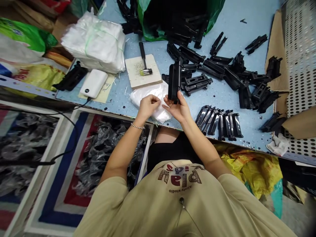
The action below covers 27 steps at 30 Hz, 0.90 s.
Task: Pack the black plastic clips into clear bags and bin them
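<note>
A black plastic part [174,80] stands upright in my right hand [179,107], held between thumb and fingers above the table's front edge. My left hand [149,106] is beside it, over a stack of clear plastic bags [161,113], with thumb and fingertips pinched together; whatever is between them is too small to make out. Behind the bags lies a pale square board [134,74] with a small hammer [143,61] on it. Several similar black parts [219,123] form a row to the right of my right hand.
Loose black parts [213,67] are heaped across the blue table [247,39], with an open green bag [144,19] of more behind. Bundled white bags [98,42] and a white power bank [93,83] sit at left. A perforated metal panel [300,65] borders the right.
</note>
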Available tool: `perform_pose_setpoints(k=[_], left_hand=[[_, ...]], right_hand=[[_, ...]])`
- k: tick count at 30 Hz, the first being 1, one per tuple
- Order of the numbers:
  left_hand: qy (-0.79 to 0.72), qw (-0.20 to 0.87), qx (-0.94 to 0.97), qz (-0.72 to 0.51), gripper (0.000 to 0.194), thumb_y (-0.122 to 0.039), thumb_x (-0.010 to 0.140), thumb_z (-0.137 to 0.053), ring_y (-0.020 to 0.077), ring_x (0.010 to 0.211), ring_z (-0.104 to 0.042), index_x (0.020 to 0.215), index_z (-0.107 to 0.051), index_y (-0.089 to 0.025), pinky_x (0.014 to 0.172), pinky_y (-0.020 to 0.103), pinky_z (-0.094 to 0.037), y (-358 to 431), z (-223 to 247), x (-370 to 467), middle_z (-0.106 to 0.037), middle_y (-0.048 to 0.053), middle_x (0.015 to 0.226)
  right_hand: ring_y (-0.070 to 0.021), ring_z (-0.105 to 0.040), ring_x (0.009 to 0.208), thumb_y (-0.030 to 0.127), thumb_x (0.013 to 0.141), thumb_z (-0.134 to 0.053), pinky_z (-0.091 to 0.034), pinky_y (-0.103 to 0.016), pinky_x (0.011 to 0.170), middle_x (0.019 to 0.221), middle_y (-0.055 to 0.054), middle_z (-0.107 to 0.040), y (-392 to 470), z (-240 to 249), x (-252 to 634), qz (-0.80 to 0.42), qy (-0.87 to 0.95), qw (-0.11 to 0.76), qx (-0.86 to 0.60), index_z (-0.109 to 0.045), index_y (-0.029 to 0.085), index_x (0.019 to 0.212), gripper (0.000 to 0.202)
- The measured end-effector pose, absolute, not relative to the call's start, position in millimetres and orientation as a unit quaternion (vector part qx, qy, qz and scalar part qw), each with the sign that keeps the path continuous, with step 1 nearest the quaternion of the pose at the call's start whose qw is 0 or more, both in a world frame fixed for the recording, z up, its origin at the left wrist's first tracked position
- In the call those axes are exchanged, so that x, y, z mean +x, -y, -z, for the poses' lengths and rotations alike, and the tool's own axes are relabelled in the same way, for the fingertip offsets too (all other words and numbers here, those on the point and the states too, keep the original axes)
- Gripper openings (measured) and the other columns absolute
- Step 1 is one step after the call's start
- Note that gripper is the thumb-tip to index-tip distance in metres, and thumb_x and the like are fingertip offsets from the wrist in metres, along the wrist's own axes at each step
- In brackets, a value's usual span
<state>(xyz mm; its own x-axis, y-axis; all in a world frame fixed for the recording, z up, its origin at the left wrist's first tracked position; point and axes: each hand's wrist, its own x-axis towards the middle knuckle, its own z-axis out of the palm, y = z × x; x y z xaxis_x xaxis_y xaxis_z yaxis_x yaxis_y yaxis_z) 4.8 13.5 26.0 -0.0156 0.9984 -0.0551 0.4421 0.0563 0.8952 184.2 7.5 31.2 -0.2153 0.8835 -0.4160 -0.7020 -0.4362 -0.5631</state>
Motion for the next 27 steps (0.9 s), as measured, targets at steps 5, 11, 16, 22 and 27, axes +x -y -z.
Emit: perform_pose_setpoints(k=[5,11,16,22,27], left_hand=[[-0.555,0.187,0.769,-0.255,0.024,-0.010,0.089,-0.052,0.0306,0.113,-0.065,0.094,-0.074,-0.019,0.104,0.048,-0.052,-1,-34,-14,-0.074,0.015,0.122],[-0.542,0.205,0.764,-0.284,0.044,-0.003,0.087,-0.045,0.0253,0.126,-0.064,0.118,-0.071,-0.020,0.113,0.043,-0.051,-14,-44,-23,-0.068,0.010,0.140],[-0.546,0.191,0.773,-0.262,0.027,-0.006,0.089,-0.049,0.0270,0.124,-0.065,0.089,-0.073,-0.020,0.110,0.045,-0.054,-13,-40,-27,-0.069,0.010,0.134],[-0.534,0.182,0.785,-0.255,0.051,-0.002,0.091,-0.046,0.0297,0.139,-0.059,0.136,-0.066,-0.015,0.122,0.049,-0.047,-11,-37,-22,-0.061,0.016,0.151],[-0.522,0.194,0.782,-0.279,0.065,0.002,0.088,-0.045,0.0251,0.149,-0.052,0.149,-0.056,-0.016,0.126,0.040,-0.044,-4,-44,-21,-0.054,0.014,0.159]], right_hand=[[-0.0205,-0.076,0.094,0.062,0.084,-0.080,-0.064,-0.041,0.095,0.086,-0.002,-0.077,-14,-11,178,-0.742,0.117,0.519,-0.407,-0.067,0.024,0.094,0.041],[-0.0235,-0.074,0.091,0.074,0.079,-0.077,-0.064,-0.046,0.098,0.088,-0.006,-0.076,14,-24,201,-0.721,0.194,0.497,-0.442,-0.066,0.024,0.092,0.053],[-0.0226,-0.071,0.085,0.075,0.076,-0.078,-0.062,-0.052,0.104,0.085,-0.006,-0.075,35,-36,210,-0.730,0.226,0.481,-0.429,-0.068,0.022,0.094,0.056],[-0.0200,-0.073,0.092,0.069,0.081,-0.075,-0.062,-0.042,0.098,0.087,-0.002,-0.073,-8,-34,165,-0.703,0.244,0.535,-0.400,-0.064,0.024,0.095,0.048],[-0.0215,-0.074,0.095,0.067,0.082,-0.074,-0.062,-0.037,0.091,0.084,-0.002,-0.072,-2,-43,174,-0.644,0.268,0.555,-0.453,-0.065,0.024,0.092,0.045]])
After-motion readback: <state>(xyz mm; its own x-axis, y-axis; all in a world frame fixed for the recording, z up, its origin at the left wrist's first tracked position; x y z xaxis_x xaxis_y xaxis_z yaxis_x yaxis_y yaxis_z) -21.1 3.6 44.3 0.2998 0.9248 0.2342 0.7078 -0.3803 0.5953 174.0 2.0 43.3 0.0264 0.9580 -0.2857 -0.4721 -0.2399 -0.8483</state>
